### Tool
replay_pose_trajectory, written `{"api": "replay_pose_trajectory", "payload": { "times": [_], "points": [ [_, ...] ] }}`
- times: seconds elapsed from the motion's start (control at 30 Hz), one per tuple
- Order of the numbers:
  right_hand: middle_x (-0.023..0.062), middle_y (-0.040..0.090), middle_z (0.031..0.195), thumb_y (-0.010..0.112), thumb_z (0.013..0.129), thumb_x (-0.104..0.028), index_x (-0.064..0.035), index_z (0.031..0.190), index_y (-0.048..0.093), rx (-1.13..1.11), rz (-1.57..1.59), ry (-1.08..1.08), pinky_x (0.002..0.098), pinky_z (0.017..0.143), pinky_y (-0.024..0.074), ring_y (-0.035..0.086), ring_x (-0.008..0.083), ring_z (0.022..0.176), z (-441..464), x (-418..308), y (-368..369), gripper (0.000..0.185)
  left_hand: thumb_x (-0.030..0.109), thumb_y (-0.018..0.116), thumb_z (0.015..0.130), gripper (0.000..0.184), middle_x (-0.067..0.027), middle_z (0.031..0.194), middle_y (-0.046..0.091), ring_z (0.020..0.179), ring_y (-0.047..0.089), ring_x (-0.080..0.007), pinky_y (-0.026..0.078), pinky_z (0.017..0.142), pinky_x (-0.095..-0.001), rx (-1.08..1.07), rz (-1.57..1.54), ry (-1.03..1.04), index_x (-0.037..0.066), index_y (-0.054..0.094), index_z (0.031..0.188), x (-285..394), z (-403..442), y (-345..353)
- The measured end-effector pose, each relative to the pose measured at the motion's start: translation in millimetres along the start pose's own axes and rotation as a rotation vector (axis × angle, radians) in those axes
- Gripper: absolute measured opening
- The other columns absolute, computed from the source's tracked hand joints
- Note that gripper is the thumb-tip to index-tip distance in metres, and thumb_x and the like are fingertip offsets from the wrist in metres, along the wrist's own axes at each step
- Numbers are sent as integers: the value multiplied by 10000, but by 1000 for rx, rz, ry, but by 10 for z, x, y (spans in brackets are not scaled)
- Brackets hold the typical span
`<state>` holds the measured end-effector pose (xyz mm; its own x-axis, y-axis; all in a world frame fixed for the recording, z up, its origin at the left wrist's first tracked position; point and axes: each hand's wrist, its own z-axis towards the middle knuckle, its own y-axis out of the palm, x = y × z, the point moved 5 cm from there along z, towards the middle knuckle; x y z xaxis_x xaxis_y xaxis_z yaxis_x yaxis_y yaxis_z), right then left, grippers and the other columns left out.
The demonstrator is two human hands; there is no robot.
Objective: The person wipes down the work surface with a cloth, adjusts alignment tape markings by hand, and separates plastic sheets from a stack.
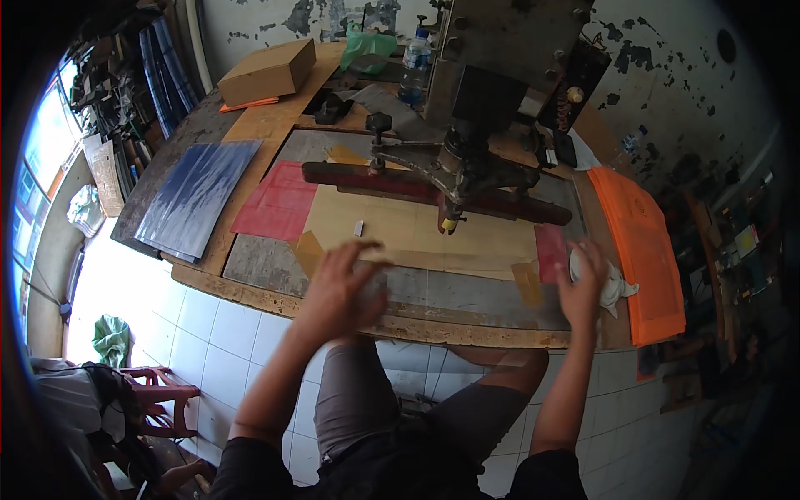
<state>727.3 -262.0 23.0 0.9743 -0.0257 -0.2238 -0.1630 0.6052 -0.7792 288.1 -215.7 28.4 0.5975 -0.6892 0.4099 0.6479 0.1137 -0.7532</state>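
My left hand is raised over the front edge of the metal plate, fingers apart and slightly blurred, holding nothing. Near the plate's right front corner, my right hand is beside a white cloth; its fingers are partly spread, and whether they touch the cloth is unclear. Between the hands lies a yellowish sheet with a small pale piece on it. Red sheets flank it, and brown tape sits at its corners. A dark press bar spans above the sheet.
Blue-grey sheets lie at the left, orange sheets at the right. Behind stand a cardboard box, a green bag and a water bottle. A red stool and part of another person are at lower left.
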Motion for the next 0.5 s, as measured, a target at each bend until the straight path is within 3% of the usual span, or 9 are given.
{"api": "replay_pose_trajectory", "payload": {
  "times": [0.1,0.2,0.23,0.27,0.3,0.33,0.43,0.5],
  "points": [
    [165,502,1620,733,1039,-271,-105,1460,673,17,-452,138,582,1277,312,410,413,1546,-261,579,-122,457,325,840,904,453,-117,1534,603,1445,567,-339,399,1225,-567,-106,-37,47,175,743,1320,355,-427,273],
    [166,495,1632,694,1062,-286,-130,1498,658,-185,-405,137,595,1284,304,396,413,1559,-415,1021,44,465,382,828,927,517,-108,1625,557,1523,515,-317,338,1272,-590,-120,18,41,190,716,1394,557,-673,516],
    [148,521,1620,635,1097,-232,-115,1472,668,-191,-384,132,603,1253,329,434,390,1532,-392,966,4,394,398,824,932,542,-105,1651,538,1546,494,-314,319,1283,-596,-115,35,22,196,703,1420,585,-729,592],
    [141,541,1596,627,1101,-218,-108,1457,671,-212,-370,181,597,1238,342,446,379,1521,-345,988,-43,375,413,820,937,567,-103,1677,519,1569,474,-310,299,1294,-603,-109,54,1,201,690,1447,606,-775,650],
    [133,561,1572,620,1106,-205,-101,1442,674,-232,-354,228,591,1223,355,458,368,1511,-299,1010,-74,356,437,745,1010,611,-120,1722,459,1622,398,-308,212,1328,-603,-147,34,-9,178,614,1548,625,-812,705],
    [126,581,1549,612,1111,-191,-94,1427,677,-251,-335,274,585,1208,368,470,357,1500,-271,1029,-88,337,437,744,1011,616,-119,1727,452,1626,391,-307,206,1330,-606,-143,34,-10,181,609,1556,646,-828,735],
    [111,636,1444,631,1087,-118,-73,1340,703,-134,-333,299,552,1145,428,554,334,1403,-181,1035,-60,267,442,737,1015,640,-116,1742,433,1637,373,-303,187,1333,-620,-148,42,-6,190,587,1584,700,-859,778],
    [117,644,1389,672,1053,-91,-65,1293,716,-135,146,475,538,1128,455,586,335,1359,-172,807,-119,245,452,730,1018,665,-113,1751,421,1644,361,-298,172,1334,-634,-173,51,0,196,564,1609,733,-867,795]
  ]
}}
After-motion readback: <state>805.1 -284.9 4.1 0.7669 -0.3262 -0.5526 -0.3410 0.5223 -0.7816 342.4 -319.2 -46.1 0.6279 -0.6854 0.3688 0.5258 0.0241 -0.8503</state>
